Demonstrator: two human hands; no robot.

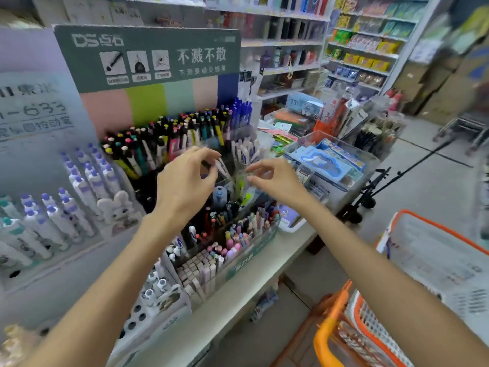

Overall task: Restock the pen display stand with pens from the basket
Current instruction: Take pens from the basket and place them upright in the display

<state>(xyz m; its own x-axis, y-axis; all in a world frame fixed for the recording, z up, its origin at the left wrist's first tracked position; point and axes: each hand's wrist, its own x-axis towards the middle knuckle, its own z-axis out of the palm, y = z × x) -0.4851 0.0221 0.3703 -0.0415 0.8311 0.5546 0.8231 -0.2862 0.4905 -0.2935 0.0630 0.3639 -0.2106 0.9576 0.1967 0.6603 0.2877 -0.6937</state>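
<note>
Item: pen restock, mid-placement.

Left hand (pixel 185 178): grip closed in a thumb-and-finger pinch on a pen (pixel 219 165), light barrel, partly blurred.

Right hand (pixel 275 178): fingers loosely curled; whether this grip has hold of anything cannot be told, the area being smeared.

Stand (pixel 254 250): on the bench (pixel 238 295), directly under both grips; compartments crowded with upright pens.

Basket (pixel 370 327): orange, down to the right, well apart from both grips.

Risks, judged:
- Pen held near one end; it may swing and catch neighbouring caps.
- Slots packed tight; forcing it in may tip or lift adjacent pens.
- Wrists hang just above the front rows; a dropped forearm may knock them over.
- Wrong compartment likely if colours are not matched.
</note>
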